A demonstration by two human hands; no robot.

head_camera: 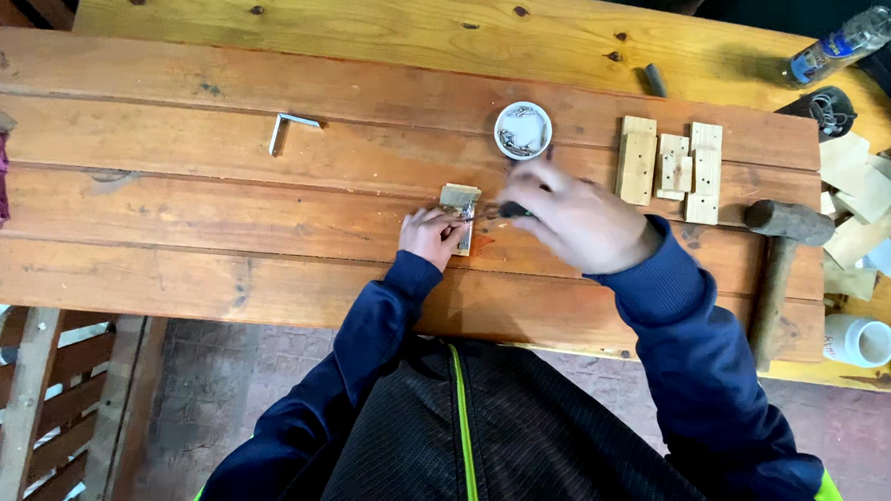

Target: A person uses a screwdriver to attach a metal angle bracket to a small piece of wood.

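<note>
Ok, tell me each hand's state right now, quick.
Left hand: closed on the small wooden block, pinning it to the workbench.
Right hand: blurred, curled around a dark-handled tool at the block; tool type cannot be told.

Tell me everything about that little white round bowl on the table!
The small white bowl is round and shallow, and looks like plastic or ceramic. It stands upright on the orange-brown wooden bench, just beyond the person's right hand, with a gap between them. Inside lies a heap of small shiny metal bits, too small to tell apart. Pale wooden blocks lie to its right.
</note>
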